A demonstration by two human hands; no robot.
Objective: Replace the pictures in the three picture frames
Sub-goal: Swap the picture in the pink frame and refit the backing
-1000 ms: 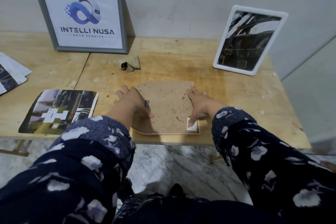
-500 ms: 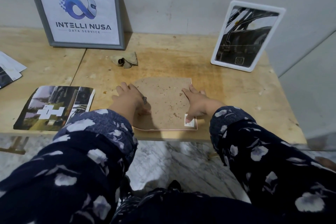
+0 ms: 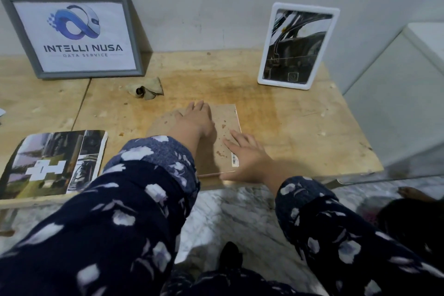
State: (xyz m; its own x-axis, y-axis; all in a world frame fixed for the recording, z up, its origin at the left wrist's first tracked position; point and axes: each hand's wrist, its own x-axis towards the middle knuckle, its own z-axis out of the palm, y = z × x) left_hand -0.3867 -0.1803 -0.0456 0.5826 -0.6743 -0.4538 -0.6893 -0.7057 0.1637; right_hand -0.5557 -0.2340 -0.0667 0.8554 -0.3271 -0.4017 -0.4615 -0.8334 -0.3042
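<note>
Both hands have shifted on the face-down frame [image 3: 225, 127]; left hand [image 3: 194, 120] presses flat, right hand [image 3: 247, 156] spread at its edge; loose photo [image 3: 55, 161] lies left; crumpled cloth [image 3: 146, 89] behind.

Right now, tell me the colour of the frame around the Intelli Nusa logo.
Grey, seen in the head view: the logo frame leans against the wall.

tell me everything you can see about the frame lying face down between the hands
The face-down frame lies flat near the table's front edge, its brown, spotted fibreboard-like back up, a thin pale rim at its edges and a barcode sticker near its right edge. The left hand rests on it; the right hand presses its near right corner.
</note>
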